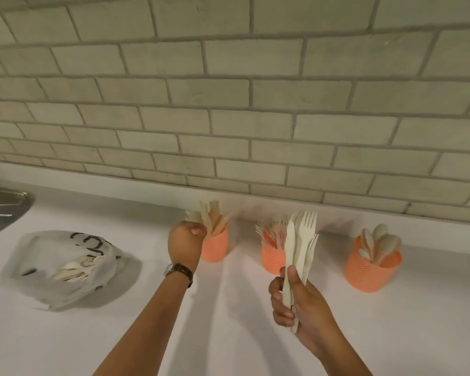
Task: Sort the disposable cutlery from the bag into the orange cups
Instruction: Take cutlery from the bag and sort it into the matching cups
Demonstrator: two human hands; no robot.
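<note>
– Two hands up, both busy. What has the right hand [296,302] got?

– A bundle [301,240] of pale cutlery, gripped by the handles and held upright over the near part of the counter [228,335]. Fork tines show at the top, and one knife blade stands on the bundle's left side.

– And the left hand [186,236]?

– Farther off and to the left, right at the rim of the left cup [215,248]. Its fingers are curled round some pale pieces [193,216] that stick up above the knuckles. Blur hides what kind they are. A watch [179,270] sits on that wrist.

– So the hands are apart?

– Well apart, each closed on its own load.

– What about the cups?

– All three are orange, in a row near the wall [228,104]. The left cup holds knives [216,219] standing on end. The middle cup [272,260] holds forks [272,226] and is partly behind the bundle. The right cup [371,270] holds spoons [383,237] and stands by itself further right.

– And the bag?

– The bag [46,256] is white plastic with dark lettering. It lies slumped on the counter to the left, well apart from the left cup. More cutlery [73,272] shows through it, heaped inside.

– Anything else?

– The counter is white and the wall behind it is pale brick-shaped tile. At the far left edge a metal sink [0,210] just shows.
</note>
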